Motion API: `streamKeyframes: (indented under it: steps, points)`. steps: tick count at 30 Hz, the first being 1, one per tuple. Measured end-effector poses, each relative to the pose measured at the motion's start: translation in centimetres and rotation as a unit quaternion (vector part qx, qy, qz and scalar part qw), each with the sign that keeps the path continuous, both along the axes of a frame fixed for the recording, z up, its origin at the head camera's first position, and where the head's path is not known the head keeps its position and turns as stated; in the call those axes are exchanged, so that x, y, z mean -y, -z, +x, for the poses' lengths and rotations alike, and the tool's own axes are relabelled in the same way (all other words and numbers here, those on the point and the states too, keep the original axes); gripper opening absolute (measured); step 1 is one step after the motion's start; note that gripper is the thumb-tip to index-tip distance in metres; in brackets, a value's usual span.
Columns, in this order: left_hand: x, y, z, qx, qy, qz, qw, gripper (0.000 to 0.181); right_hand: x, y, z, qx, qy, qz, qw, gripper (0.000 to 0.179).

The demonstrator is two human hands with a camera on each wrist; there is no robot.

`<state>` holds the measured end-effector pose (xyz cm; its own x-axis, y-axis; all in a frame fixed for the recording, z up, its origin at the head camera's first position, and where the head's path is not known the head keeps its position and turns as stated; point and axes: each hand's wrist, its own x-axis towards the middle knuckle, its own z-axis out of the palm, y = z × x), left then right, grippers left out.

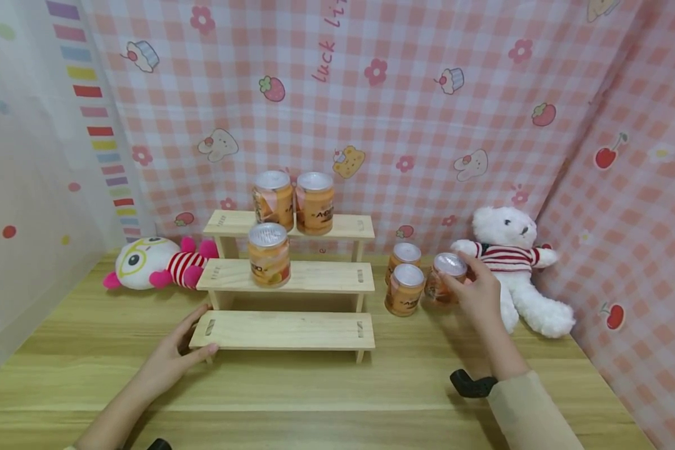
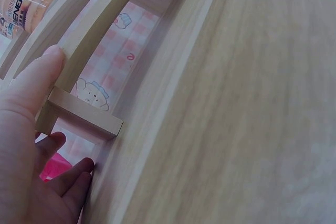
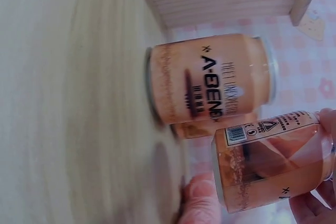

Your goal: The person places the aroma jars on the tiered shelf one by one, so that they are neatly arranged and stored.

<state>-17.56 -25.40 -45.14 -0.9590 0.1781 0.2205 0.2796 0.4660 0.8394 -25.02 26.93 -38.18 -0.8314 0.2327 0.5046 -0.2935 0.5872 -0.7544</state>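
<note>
A three-tier wooden display shelf [image 1: 284, 331] stands mid-table. My left hand [image 1: 171, 359] grips the left end of its lowest tier, the thumb at the front edge and the fingers around behind. At the right, my right hand [image 1: 480, 294] holds an orange can [image 1: 441, 290] with a silver lid near its top. That can [image 3: 265, 169] hangs slightly tilted, its base off the tabletop in the right wrist view. Beside it, two matching cans stand on the table, a front can [image 1: 404, 294] and a back can [image 1: 402, 256] partly hidden.
Two cans, a left can [image 1: 272, 203] and a right can [image 1: 315, 206], stand on the top tier. One can [image 1: 269, 259] is on the middle tier. A white teddy bear [image 1: 509, 262] sits right of my right hand. A plush doll [image 1: 157, 262] lies left of the shelf.
</note>
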Motion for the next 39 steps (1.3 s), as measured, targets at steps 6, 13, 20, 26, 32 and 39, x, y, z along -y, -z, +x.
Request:
streamKeyframes:
  steps: [6,13,20,26,32,39]
  points:
    - [0.0,0.1,-0.1,-0.001,0.003,0.01,0.9999,0.077,0.0,-1.1,0.8,0.006,0.022,0.022,0.9995,0.055]
    - [0.0,0.1,-0.1,0.002,0.004,0.01,0.9999,0.077,0.3,-2.3,1.8,-0.003,0.015,0.02,0.9997,0.056]
    - [0.0,-0.1,0.0,0.001,0.001,0.004,1.0,0.077,1.0,-3.3,2.9,-0.007,-0.004,0.0,1.0,0.057]
    - [-0.1,-0.2,0.1,0.005,0.001,0.007,1.0,0.076,2.0,-4.6,3.8,-0.036,-0.03,-0.016,0.9988,0.055]
    - [-0.1,-0.3,0.1,0.006,0.002,0.006,1.0,0.076,3.4,-6.0,4.6,-0.059,-0.055,-0.032,0.9962,0.053]
    - [0.0,-0.2,0.1,0.008,0.0,-0.001,1.0,0.077,5.4,-6.8,4.9,-0.068,-0.099,-0.058,0.9911,0.053]
